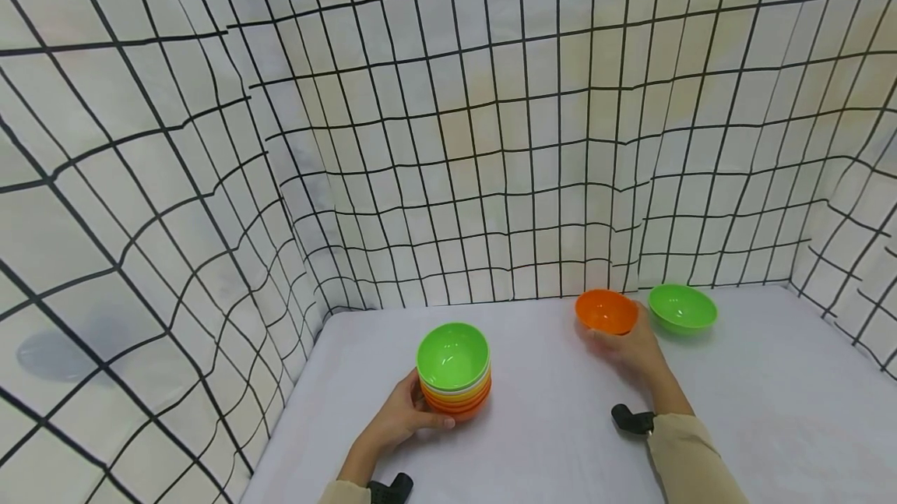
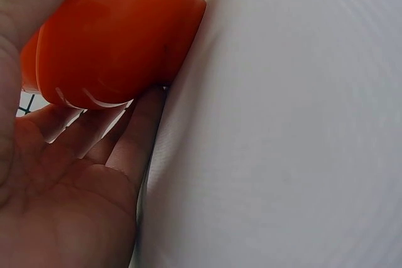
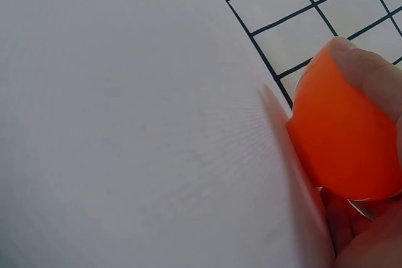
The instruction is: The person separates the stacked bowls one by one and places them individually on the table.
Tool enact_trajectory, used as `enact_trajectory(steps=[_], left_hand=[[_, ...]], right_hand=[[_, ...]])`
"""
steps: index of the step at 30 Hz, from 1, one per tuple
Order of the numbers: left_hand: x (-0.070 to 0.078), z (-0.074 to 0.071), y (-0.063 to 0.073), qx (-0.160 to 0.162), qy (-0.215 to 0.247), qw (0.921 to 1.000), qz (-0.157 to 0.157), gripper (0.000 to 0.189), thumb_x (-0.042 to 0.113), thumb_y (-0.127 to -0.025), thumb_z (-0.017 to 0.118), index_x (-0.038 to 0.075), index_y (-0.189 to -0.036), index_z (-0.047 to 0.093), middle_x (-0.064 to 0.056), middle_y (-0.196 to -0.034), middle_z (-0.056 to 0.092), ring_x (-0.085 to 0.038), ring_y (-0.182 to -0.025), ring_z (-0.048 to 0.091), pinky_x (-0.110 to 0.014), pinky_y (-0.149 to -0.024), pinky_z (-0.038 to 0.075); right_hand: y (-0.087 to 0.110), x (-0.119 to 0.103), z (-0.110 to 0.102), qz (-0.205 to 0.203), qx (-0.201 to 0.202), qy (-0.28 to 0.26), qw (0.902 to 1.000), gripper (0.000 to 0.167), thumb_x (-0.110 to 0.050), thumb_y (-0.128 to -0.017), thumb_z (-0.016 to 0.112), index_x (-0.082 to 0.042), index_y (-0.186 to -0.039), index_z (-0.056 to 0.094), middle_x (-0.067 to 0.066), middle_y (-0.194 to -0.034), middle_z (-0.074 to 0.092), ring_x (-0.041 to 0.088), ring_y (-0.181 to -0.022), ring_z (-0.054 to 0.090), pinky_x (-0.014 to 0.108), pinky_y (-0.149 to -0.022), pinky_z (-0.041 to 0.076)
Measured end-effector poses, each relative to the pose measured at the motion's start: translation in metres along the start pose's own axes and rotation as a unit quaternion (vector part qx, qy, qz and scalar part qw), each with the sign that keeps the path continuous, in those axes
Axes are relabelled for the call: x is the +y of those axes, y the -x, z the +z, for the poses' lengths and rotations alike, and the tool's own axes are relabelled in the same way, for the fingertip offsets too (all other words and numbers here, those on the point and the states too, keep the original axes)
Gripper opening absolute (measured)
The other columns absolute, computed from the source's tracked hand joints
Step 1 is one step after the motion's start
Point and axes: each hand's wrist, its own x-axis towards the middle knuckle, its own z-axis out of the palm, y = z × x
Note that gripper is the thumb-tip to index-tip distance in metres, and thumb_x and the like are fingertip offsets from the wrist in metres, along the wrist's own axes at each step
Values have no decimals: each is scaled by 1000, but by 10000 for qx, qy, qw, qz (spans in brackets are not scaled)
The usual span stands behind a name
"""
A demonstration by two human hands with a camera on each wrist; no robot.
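Note:
A stack of nested bowls (image 1: pixel 457 393) stands on the left half of the table, a green bowl (image 1: pixel 453 356) on top, with white, yellow and orange rims beneath. My left hand (image 1: pixel 395 416) grips its left side, the thumb low in front and the fingers behind. In the left wrist view, the lowest orange bowl (image 2: pixel 119 36) has its foot right at the cloth. Towards the back right, my right hand (image 1: pixel 634 347) holds a single orange bowl (image 1: pixel 606 313) between thumb and fingers. That bowl (image 3: pixel 345 133) appears close over the cloth in the right wrist view.
Another green bowl (image 1: pixel 683 309) sits just right of my right hand, by the back edge. A white cloth covers the table (image 1: pixel 546 418). White walls with a black grid (image 1: pixel 462 138) enclose the back and sides.

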Motion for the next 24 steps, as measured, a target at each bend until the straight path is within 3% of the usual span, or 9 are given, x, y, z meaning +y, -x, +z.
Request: enact_trajectory(steps=[12,24], left_hand=[[-6,-1,-2,1,-30,10000,71,103,12,-72,94,15,-157,36,-11,-157,47,-36,-149,41,-52,-125,32],[-5,-1,-1,-11,7,10000,43,103,14,-71,94,15,-157,36,-11,-158,46,-36,-150,40,-51,-125,32]], right_hand=[[0,0,-1,298,107,-213,9993,114,-20,-84,84,-6,-162,1,28,-162,22,47,-147,29,64,-123,32],[0,-1,0,241,143,-177,9995,112,-13,-85,81,-6,-161,0,27,-164,20,48,-148,26,65,-123,30]])
